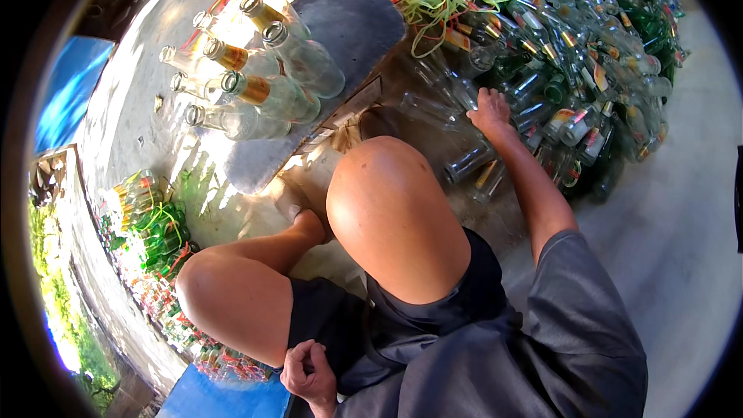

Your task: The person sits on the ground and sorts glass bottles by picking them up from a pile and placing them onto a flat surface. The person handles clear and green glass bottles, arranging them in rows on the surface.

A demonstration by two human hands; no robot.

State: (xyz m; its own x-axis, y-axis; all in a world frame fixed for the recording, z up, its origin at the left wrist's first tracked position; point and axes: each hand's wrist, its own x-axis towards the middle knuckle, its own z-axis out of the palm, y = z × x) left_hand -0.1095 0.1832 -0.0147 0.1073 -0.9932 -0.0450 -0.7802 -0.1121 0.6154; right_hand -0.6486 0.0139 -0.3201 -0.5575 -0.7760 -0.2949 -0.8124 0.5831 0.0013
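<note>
On sunlit concrete, a bottle heap lies within reach. The right hand spreads open onto it, gripping nothing clearly. The left hand rests curled, empty, by the lap.

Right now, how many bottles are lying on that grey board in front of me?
7, maybe more hidden. Clear bottles lie in a cluster on the grey board, necks pointing left: three gold-necked, four plain. The right hand reaches into the separate loose bottle pile.

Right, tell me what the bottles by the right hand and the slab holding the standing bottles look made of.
Bottles by the right hand: clear and green glass, glossy, see-through with glints. Slab: probably stone or concrete, grey, matte, rough-edged.
</note>
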